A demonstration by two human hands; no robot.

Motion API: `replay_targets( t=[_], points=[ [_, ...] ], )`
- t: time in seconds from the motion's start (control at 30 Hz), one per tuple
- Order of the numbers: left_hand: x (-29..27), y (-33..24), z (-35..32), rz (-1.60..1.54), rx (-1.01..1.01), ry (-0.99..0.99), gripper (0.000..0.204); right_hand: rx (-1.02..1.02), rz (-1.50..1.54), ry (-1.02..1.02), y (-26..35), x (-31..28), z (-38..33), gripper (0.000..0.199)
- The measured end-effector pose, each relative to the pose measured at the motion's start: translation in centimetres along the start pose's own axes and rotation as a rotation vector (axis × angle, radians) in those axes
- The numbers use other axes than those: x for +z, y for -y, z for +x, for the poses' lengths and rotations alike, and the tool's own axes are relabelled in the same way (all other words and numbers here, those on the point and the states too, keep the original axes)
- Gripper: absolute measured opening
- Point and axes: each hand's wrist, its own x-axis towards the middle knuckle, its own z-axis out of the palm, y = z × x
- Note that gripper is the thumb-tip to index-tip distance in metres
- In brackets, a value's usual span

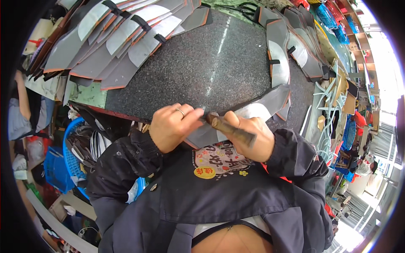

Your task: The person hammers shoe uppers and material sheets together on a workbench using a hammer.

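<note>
Both hands are close together at the middle of the view, just above the front of a black apron (190, 198). Taking the view as a dial, the left hand (172, 126), with a ring on one finger, sits toward nine o'clock; its fingers are bent and drawn together, but whether they pinch anything cannot be told. Toward four o'clock, the right hand (256, 137) is curled around a short brown tool (236, 132), its dark end aimed at ten o'clock, near the left fingertips. The tool's kind is unclear.

A gray panel with a white patch (254, 111) lies under and beyond the hands, stretching from the apron toward two o'clock over the near edge of the dark speckled counter (198, 63). At eleven o'clock, a fanned pile of gray-and-white panels (122, 40) shows orange edges and black straps. More strapped panels (297, 44) lie between one and two.

Near nine o'clock, a round blue basket (67, 145) holds dark and white pieces, with a blue crate (57, 173) just beside it. At three o'clock stands a tangle of pale frames (324, 126).
</note>
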Motion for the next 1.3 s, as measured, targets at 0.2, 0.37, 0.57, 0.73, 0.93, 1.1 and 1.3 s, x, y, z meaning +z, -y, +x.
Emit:
replay_targets(
  t=[0.2,0.37,0.57,0.73,0.93,1.1,1.3],
  points=[
    [-0.9,0.1,-1.6,-0.115,-0.118,-0.066,0.025,0.079,-0.048,0.134,0.1,-0.7,0.1,0.022],
    [-0.4,-0.4,-2.2,-0.010,-0.013,-0.113,0.025,0.136,0.069,0.013,-0.1,-0.8,1.3,0.019],
    [-0.6,-0.6,-2.3,0.052,0.038,-0.061,0.022,0.103,0.099,0.072,0.9,-0.5,2.0,0.018],
    [-0.9,-0.7,-1.7,-0.001,-0.023,-0.016,0.017,0.048,0.139,-0.040,0.8,0.3,1.8,0.021],
    [-0.9,-6.1,1.9,0.003,0.044,0.053,0.050,0.380,0.380,-0.296,-1.5,-3.6,-1.7,0.020],
    [0.2,-5.0,5.8,-0.183,-0.043,0.285,0.040,0.550,0.712,-0.656,-5.5,-8.9,-3.8,0.012],
    [-13.3,0.1,8.9,0.540,0.029,-0.575,0.046,0.706,0.499,-0.713,-12.1,-11.0,-8.8,0.028]
  ],
)
